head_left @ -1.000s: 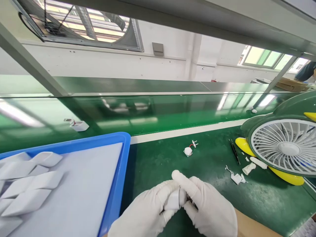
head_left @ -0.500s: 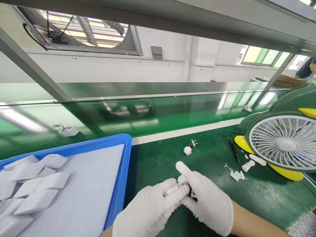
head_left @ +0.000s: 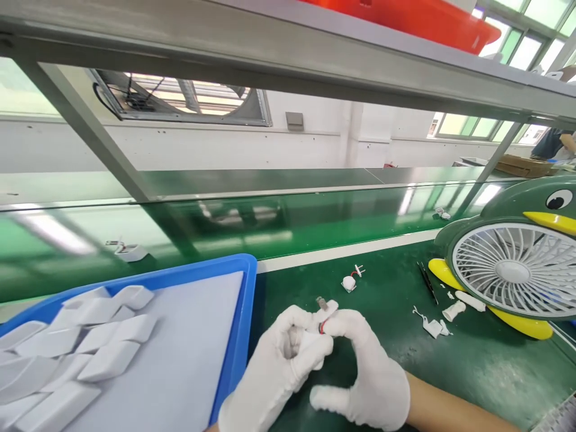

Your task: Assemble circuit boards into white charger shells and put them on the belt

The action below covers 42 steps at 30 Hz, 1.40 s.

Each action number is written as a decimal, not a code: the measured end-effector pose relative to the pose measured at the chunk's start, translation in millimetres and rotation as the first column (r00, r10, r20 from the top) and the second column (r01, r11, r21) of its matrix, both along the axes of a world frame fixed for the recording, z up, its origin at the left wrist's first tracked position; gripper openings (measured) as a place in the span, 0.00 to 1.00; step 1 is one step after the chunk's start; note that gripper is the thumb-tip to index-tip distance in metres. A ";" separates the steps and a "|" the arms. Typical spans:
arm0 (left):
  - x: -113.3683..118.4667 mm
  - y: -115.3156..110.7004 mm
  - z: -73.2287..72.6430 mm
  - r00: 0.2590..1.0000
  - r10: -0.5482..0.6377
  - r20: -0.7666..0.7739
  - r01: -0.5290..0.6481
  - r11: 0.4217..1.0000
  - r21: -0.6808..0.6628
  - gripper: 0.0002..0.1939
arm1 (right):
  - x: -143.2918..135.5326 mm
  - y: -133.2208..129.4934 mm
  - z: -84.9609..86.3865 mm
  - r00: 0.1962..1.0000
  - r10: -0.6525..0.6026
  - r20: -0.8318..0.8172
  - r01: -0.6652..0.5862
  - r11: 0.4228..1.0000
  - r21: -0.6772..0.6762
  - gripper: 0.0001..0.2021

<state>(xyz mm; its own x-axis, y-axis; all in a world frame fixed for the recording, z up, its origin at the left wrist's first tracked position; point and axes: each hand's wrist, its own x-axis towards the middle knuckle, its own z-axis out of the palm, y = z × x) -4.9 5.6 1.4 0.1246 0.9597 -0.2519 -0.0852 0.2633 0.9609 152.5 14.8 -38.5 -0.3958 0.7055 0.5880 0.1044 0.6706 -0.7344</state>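
Note:
My left hand (head_left: pixel 281 366), in a white glove, is closed around a small white part (head_left: pixel 314 342) above the green bench. A bit of red and dark wire (head_left: pixel 322 326) and a small metal piece (head_left: pixel 321 303) show at the top of that part. My right hand (head_left: pixel 366 372), also gloved, has its thumb spread well away from the fingers. Its fingertips touch the white part beside the wire. A round white piece (head_left: pixel 348 283) with a red wire and a small white connector lies on the bench beyond my hands.
On the left is a blue tray (head_left: pixel 250 300) with several white housings (head_left: pixel 110 360). A green fan (head_left: pixel 513 271) with yellow feet stands at the right, near black tweezers (head_left: pixel 426 281) and white scraps (head_left: pixel 432 327). A metal shelf (head_left: pixel 288 54) spans overhead; a person is far right.
My right thumb has moved down and away from its fingers. The metal piece and wire now show at the top of the white part. The view has tilted up, revealing a red bin.

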 end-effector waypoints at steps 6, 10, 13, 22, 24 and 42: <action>8.9 -7.6 0.1 0.997 -0.026 0.067 0.030 0.998 -0.060 0.19 | -4.5 -2.5 -3.3 0.998 -0.063 0.021 0.063 0.998 0.026 0.19; 8.1 -6.3 -0.3 0.989 -0.076 0.127 0.085 0.994 -0.067 0.20 | 1.3 -0.9 1.5 0.997 -0.062 0.047 0.058 0.995 0.084 0.18; 5.8 -1.3 -6.5 0.966 -0.102 0.238 0.131 0.985 -0.111 0.22 | 1.8 2.9 -0.7 0.999 -0.038 0.039 0.044 0.986 -0.159 0.18; -6.0 15.4 -14.7 0.959 0.066 0.277 -0.012 0.982 -0.190 0.23 | 3.8 15.4 -18.7 0.979 0.030 -0.199 -0.140 0.813 -0.565 0.20; -10.9 19.2 -8.8 0.970 0.080 0.230 -0.047 0.988 -0.148 0.23 | 10.6 18.2 -11.3 0.996 -0.012 -0.093 -0.040 0.837 -0.546 0.17; -39.5 242.4 -20.3 0.724 0.248 -0.644 -0.050 0.949 0.310 0.15 | 48.7 103.4 9.5 0.408 -0.129 0.904 -0.075 0.982 0.174 0.44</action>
